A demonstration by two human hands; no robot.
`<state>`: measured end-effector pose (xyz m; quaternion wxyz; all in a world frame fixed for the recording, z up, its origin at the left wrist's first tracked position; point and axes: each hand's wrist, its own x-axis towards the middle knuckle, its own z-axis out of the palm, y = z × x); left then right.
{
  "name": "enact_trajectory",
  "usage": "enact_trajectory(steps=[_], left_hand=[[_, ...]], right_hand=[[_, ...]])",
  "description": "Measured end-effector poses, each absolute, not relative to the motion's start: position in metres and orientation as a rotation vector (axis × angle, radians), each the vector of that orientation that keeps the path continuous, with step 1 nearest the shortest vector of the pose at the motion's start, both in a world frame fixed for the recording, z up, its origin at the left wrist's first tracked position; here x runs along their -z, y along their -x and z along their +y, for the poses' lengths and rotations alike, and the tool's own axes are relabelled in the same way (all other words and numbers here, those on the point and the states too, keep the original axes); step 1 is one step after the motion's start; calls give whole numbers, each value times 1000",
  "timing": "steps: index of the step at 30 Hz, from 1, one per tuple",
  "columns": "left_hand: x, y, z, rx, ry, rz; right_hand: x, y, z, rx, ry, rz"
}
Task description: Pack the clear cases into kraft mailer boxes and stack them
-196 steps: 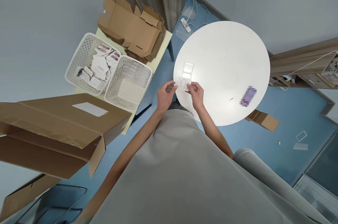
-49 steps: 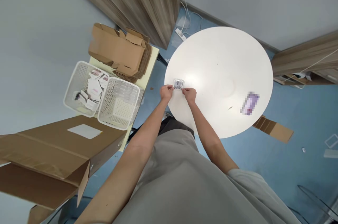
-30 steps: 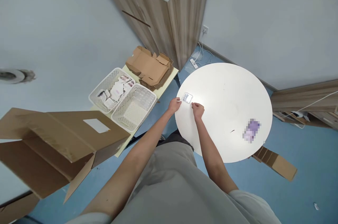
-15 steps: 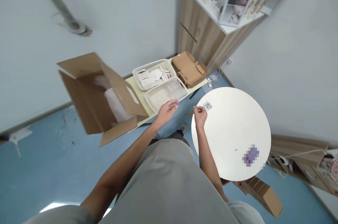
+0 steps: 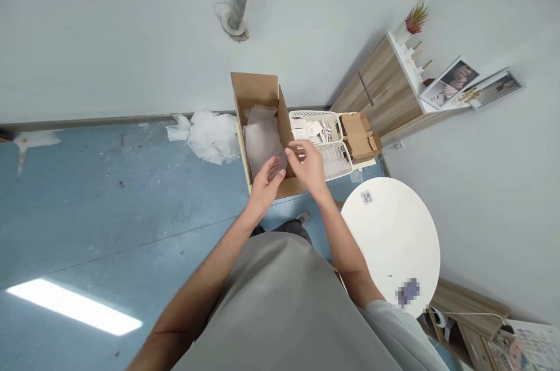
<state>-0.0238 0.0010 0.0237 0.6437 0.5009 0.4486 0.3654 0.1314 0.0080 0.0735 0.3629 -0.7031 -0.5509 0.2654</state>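
Note:
Over the open cardboard box (image 5: 285,120), my two hands are close together. My left hand (image 5: 264,187) is above the box's near part, its thumb and fingers apart, with nothing visible in it. My right hand (image 5: 310,170) is at the box's right wall, thumb and index finger brought together; anything between them is too small or clear to make out. White translucent sheets or bags (image 5: 262,137) lie inside the box, partly hidden behind my fingers.
Right of the box stand a white basket of small packets (image 5: 315,117), another white basket (image 5: 345,155) and flat brown cartons (image 5: 361,137). A round white table (image 5: 394,231) is at right. Crumpled white plastic (image 5: 212,136) lies on the floor at left. A wooden cabinet (image 5: 376,85) stands behind.
My view has turned left. Both hands have moved from beside the baskets and round table to over the cardboard box, and are closer together.

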Motion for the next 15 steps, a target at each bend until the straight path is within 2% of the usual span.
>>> enact_trajectory(steps=[4, 8, 15], left_hand=[[-18, 35, -2, -895, -1133, 1010], [-6, 40, -3, -868, -1074, 1103], [-3, 44, -5, -851, -1043, 1057]], right_hand=[[-55, -100, 67, -792, 1950, -1836], [-23, -86, 130, -890, 2195, -1979], [23, -91, 215, -634, 2279, -1975]])
